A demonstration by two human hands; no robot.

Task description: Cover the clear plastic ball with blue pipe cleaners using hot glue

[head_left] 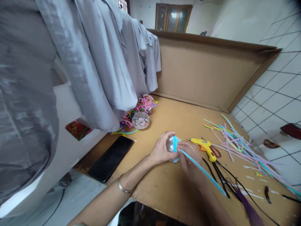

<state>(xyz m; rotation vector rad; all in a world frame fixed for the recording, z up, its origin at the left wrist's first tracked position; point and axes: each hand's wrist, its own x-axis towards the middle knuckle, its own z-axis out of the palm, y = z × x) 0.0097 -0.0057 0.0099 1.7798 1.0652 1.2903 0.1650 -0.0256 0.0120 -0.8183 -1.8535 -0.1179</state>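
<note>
"Grey garments [105, 62] filled the left, cut off by the frame?"
"Yes, hiding whatever was behind. Black phone [111, 158] lay near the table's [164, 116] edge."
"Then?"
"Multicoloured heap [146, 103], partly covered by garments and a faceted ball [140, 120]; strands blurred together."
"Hands?"
"Left hand [161, 149] curled around a clear ball [170, 145] with blue bands, hiding part of it. Couldn't tell if the ball touched the table. Right hand [190, 157] pinched a blue strip [202, 173] at the ball; exact fingertip contact unclear."
"Right of that?"
"Yellow glue gun [199, 142], just beside the right hand. Purple tassel [250, 208], cut off below. Pastel strips [232, 141], tangled, uncountable. Dark red object [291, 130], cropped, unidentifiable."
</note>
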